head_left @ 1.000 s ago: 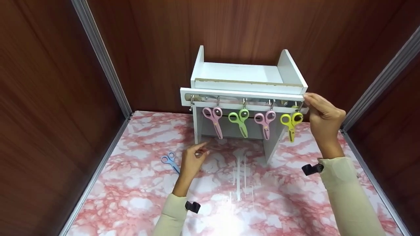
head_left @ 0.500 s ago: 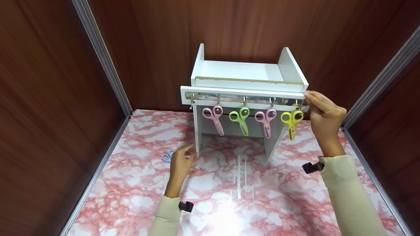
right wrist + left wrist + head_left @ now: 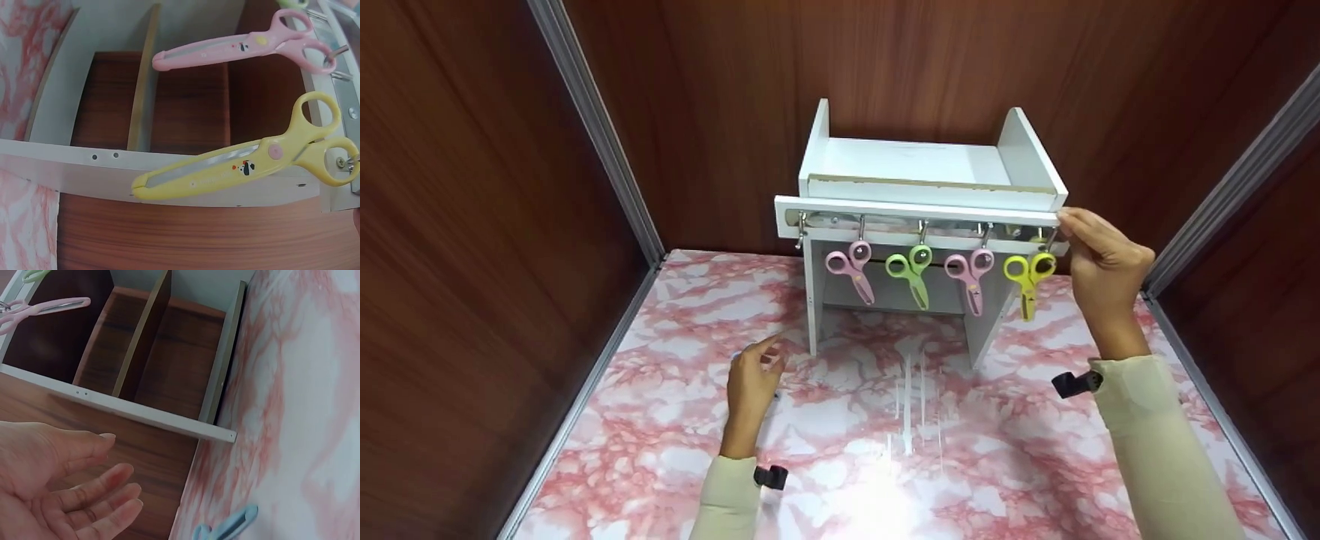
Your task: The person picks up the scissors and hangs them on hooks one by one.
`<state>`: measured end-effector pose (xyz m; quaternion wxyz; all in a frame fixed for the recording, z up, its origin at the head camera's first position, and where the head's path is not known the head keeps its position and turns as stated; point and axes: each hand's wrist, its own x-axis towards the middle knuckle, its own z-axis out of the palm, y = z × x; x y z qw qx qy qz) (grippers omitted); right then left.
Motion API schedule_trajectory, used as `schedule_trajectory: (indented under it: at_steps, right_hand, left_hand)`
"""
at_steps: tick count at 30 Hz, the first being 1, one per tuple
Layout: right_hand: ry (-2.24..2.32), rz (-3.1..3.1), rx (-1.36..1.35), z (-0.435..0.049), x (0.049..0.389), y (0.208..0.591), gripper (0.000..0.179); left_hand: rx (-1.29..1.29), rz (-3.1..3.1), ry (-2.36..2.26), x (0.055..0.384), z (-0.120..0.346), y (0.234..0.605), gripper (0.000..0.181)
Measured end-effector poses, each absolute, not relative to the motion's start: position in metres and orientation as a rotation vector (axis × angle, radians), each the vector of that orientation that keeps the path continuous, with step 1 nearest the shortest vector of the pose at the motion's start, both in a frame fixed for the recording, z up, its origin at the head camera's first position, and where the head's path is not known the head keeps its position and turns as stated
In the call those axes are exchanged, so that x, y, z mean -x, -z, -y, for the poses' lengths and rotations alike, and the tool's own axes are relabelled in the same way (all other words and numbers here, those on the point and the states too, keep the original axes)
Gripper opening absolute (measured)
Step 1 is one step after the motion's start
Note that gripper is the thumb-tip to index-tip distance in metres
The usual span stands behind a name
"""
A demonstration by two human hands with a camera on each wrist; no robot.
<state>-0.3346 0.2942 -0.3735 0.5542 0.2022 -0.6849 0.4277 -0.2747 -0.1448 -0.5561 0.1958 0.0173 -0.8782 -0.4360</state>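
My right hand point(image 3: 1110, 274) pinches the right end of a white hook rail point(image 3: 915, 210) along the front of a small white shelf point(image 3: 930, 161). From its metal hooks hang pink scissors point(image 3: 853, 271), green scissors point(image 3: 912, 279), a second pair of pink scissors point(image 3: 971, 279) and yellow scissors point(image 3: 247, 163). The leftmost hook point(image 3: 801, 231) is bare. Low over the table, left of the shelf, my left hand point(image 3: 750, 386) holds nothing, its fingers loosely bent. It mostly hides the blue scissors point(image 3: 228, 526) in the head view; the left wrist view shows them on the table.
The table point(image 3: 675, 465) has a red and white marbled surface with pale streaks point(image 3: 906, 405) before the shelf. Brown wood-look panels point(image 3: 720, 112) enclose the back and sides, with grey metal strips point(image 3: 607, 150) at the corners. Brown-edged dividers point(image 3: 143, 337) stand inside the shelf.
My left hand has moved left from the shelf's front to over the blue scissors, which it now covers. My right hand stays at the rail's end. The hanging scissors have shifted slightly.
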Motion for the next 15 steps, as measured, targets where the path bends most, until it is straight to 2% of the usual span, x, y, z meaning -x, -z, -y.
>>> schedule_trajectory:
  at_steps: [7, 15]
  right_hand:
    - [-1.024, 1.598, -0.483, -0.28, 0.321, 0.362, 0.021]
    - [-1.014, 1.603, -0.482, -0.283, 0.324, 0.365, 0.023]
  left_hand:
    - [-0.212, 2.572, 1.033, 0.268, 0.153, 0.562, 0.003]
    - [-0.387, 2.764, 0.924, 0.266, 0.158, 0.569, 0.029]
